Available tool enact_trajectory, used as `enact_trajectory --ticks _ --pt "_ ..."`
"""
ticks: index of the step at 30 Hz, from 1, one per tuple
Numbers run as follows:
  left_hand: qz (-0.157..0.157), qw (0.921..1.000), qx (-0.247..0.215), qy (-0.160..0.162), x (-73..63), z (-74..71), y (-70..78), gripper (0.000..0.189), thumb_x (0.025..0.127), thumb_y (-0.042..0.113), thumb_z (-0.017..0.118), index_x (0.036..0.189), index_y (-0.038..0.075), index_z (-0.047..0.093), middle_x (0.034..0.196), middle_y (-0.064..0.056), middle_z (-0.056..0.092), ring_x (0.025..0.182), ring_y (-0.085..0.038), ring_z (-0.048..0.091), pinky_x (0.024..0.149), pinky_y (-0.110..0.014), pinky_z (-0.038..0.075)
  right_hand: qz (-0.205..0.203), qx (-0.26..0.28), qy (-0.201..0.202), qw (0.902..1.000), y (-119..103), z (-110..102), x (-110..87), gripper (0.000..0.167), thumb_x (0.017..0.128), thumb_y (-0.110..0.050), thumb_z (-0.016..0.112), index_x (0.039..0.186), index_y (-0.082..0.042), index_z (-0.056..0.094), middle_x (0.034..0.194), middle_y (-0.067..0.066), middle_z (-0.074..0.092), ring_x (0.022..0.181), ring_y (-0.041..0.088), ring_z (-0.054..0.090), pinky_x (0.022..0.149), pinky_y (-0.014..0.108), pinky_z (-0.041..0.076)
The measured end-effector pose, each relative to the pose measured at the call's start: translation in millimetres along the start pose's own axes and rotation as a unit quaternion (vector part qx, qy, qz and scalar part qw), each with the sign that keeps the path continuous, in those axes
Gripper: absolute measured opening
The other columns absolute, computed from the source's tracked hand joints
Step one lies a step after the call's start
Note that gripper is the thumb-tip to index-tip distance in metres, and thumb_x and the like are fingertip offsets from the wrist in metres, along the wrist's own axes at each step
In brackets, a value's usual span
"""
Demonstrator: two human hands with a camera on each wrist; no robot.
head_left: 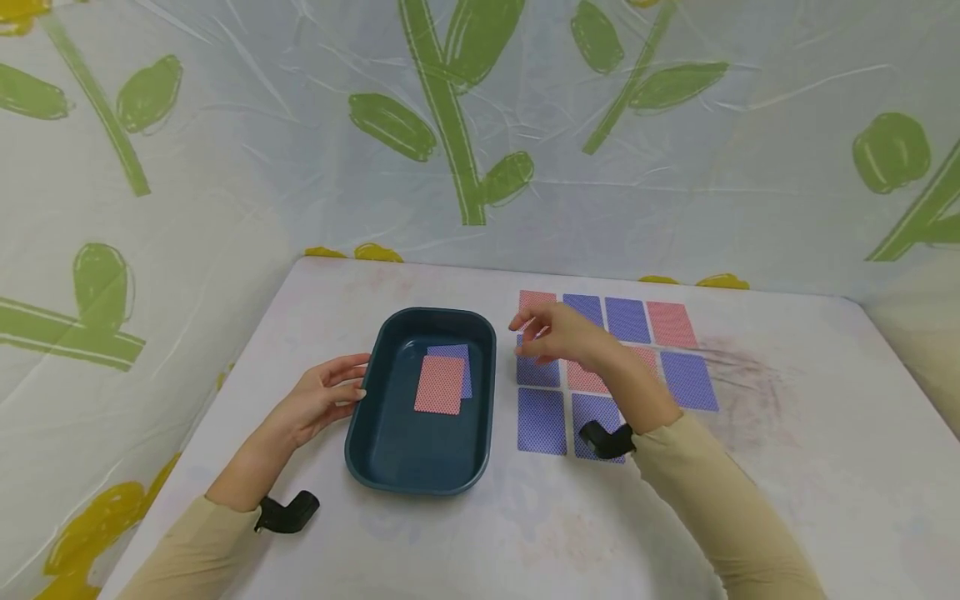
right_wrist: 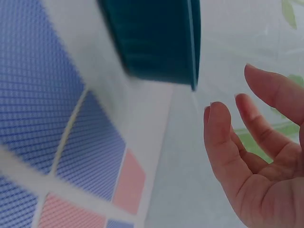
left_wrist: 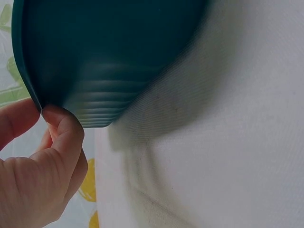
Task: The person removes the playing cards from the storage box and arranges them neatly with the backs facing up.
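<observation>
A dark teal tray (head_left: 405, 454) sits left of the table's middle. Inside it a red-patterned card (head_left: 438, 387) partly covers a blue-patterned card (head_left: 467, 383). My left hand (head_left: 318, 400) pinches the tray's left rim between thumb and fingers, as the left wrist view shows. Just past the tray's right side, my right hand (head_left: 566, 333) hovers over the laid-out cards, its fingers loosely bent with nothing between them. Beneath and around it lie several blue cards (head_left: 542, 421) and red cards (head_left: 671, 323) in rows, backs up; the hand and forearm hide parts of some.
The white table (head_left: 787, 500) ends at the back against a hanging sheet (head_left: 300, 125) printed with green leaves and yellow shapes. A small black device (head_left: 292, 512) is worn at the left wrist, and another black device (head_left: 606, 440) overlaps a front blue card in the head view.
</observation>
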State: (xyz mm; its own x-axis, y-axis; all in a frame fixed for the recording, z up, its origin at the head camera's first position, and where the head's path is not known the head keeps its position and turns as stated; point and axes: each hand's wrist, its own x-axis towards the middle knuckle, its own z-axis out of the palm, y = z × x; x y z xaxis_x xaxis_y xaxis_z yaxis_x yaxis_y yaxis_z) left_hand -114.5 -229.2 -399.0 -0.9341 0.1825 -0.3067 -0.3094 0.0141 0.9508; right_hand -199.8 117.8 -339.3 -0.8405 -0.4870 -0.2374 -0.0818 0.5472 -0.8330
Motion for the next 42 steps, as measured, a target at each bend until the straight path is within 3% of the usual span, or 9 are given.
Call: enact_trajectory --ticks 8,13,18,27,31,35,38,42 --pt "-0.002 1.0000 -0.002 -0.001 -0.3 0.0 0.1 0.059 0.087 -0.008 0.052 0.142 -0.004 0.030 0.130 -0.022 0.040 0.088 -0.012 0.056 0.074 -0.023 0.049 0.010 0.008 -0.027 0.9996 -32.7 19.7 31.6 0.038 0.082 -0.007 0.069 0.117 -0.001 0.057 0.097 0.015 0.054 0.083 0.032 0.059 0.071 0.035 0.053" --pt "-0.004 1.0000 -0.001 0.000 0.2 -0.8 0.6 0.059 0.087 -0.008 0.052 0.142 -0.004 0.030 0.129 -0.021 0.040 0.087 -0.012 0.056 0.073 -0.023 0.048 0.003 0.013 -0.047 0.9988 -44.1 32.7 47.7 0.038 0.082 -0.007 0.069 0.117 0.001 0.057 0.093 0.015 0.054 0.086 0.034 0.057 0.071 0.033 0.053" --pt "-0.003 1.0000 -0.001 0.000 0.5 -1.0 0.2 0.059 0.087 -0.008 0.051 0.142 -0.004 0.030 0.129 -0.021 0.040 0.087 -0.012 0.055 0.074 -0.023 0.049 0.014 0.012 -0.053 0.9984 -51.0 45.0 59.3 0.038 0.081 -0.004 0.070 0.116 0.003 0.058 0.090 0.014 0.055 0.082 0.026 0.056 0.072 0.036 0.053" --pt "-0.003 1.0000 -0.005 0.000 -0.2 -0.7 0.6 0.059 0.087 -0.008 0.051 0.141 -0.004 0.030 0.128 -0.021 0.041 0.087 -0.012 0.055 0.074 -0.023 0.049 0.027 -0.077 -0.034 0.9961 -54.3 63.6 77.7 0.035 0.079 -0.008 0.073 0.111 0.000 0.061 0.095 0.009 0.059 0.079 0.018 0.055 0.067 0.034 0.052" --pt "-0.003 1.0000 -0.007 -0.001 -0.7 -1.1 0.7 0.059 0.087 -0.008 0.051 0.142 -0.004 0.030 0.129 -0.021 0.040 0.086 -0.012 0.055 0.073 -0.023 0.048 0.036 -0.129 -0.022 0.9908 -57.1 72.2 84.1 0.033 0.078 -0.012 0.074 0.107 -0.003 0.063 0.101 0.008 0.057 0.072 0.018 0.051 0.060 0.032 0.049" --pt "-0.004 1.0000 -0.006 0.000 -0.4 -1.5 0.5 0.059 0.087 -0.008 0.051 0.142 -0.004 0.030 0.130 -0.022 0.040 0.087 -0.012 0.055 0.073 -0.023 0.048 0.049 -0.172 -0.025 0.9835 -58.5 80.7 89.6 0.027 0.078 -0.010 0.074 0.103 -0.005 0.064 0.101 0.008 0.059 0.075 0.019 0.052 0.063 0.033 0.048" --pt "-0.004 1.0000 -0.005 0.000 0.2 -1.4 0.5 0.059 0.087 -0.007 0.052 0.142 -0.003 0.030 0.130 -0.022 0.040 0.087 -0.012 0.056 0.074 -0.023 0.049 0.049 -0.222 -0.030 0.9734 -46.6 89.3 100.1 0.022 0.076 -0.008 0.074 0.096 -0.007 0.066 0.097 0.007 0.061 0.080 0.020 0.055 0.066 0.033 0.048" --pt "-0.003 1.0000 -0.005 0.001 0.1 -0.6 1.2 0.059 0.087 -0.008 0.051 0.142 -0.004 0.030 0.131 -0.023 0.039 0.087 -0.013 0.056 0.075 -0.024 0.049 0.077 -0.286 -0.046 0.9541 -38.6 100.9 104.6 0.029 0.073 -0.007 0.076 0.100 -0.008 0.065 0.099 0.006 0.062 0.083 0.021 0.055 0.067 0.033 0.049"
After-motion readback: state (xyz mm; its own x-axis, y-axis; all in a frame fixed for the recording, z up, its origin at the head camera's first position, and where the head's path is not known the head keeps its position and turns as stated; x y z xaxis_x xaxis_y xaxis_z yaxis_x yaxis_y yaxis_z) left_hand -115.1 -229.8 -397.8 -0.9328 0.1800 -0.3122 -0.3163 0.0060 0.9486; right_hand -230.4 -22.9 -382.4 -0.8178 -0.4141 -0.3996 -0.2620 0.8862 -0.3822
